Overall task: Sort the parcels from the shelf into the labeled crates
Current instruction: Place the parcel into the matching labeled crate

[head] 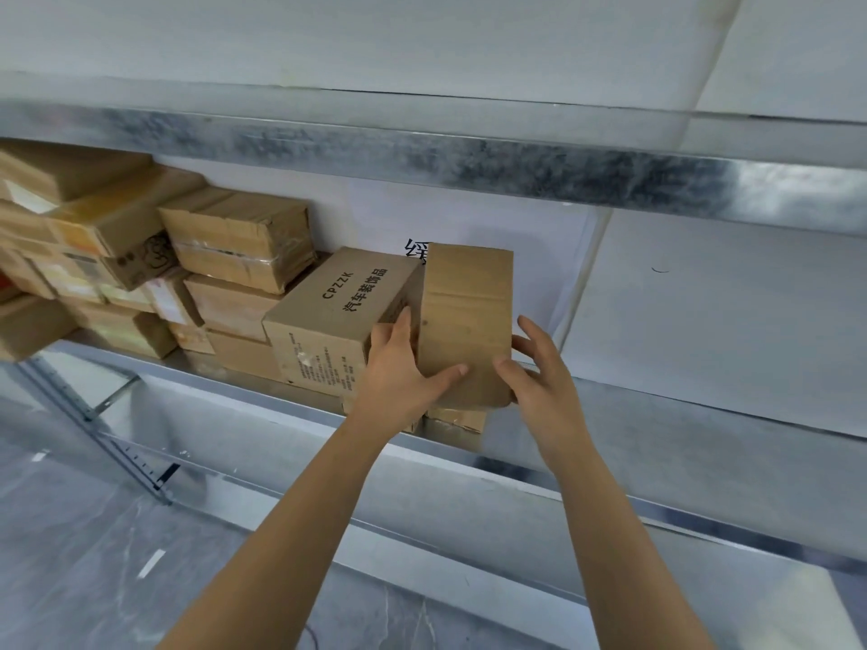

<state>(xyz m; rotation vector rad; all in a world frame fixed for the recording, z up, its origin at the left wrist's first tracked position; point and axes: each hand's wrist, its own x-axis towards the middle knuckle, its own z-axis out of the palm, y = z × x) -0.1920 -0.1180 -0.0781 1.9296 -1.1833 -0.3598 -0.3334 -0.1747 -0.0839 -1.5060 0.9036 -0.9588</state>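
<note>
A plain brown cardboard parcel (pixel 467 316) stands upright at the right end of the stack on the metal shelf (pixel 492 466). My left hand (pixel 403 368) grips its lower left edge, with the thumb across the front and the fingers behind the left side. My right hand (pixel 539 368) touches its lower right corner, the thumb on the front face and the fingers spread along the right side. Just to its left lies a printed box marked CPZZK (pixel 338 312). No crates are in view.
Several more taped brown boxes (pixel 234 241) are piled along the shelf to the left. The upper shelf beam (pixel 469 166) hangs low over them. A white sheet with black print (pixel 539 255) hangs on the wall behind. The shelf's right part holds nothing.
</note>
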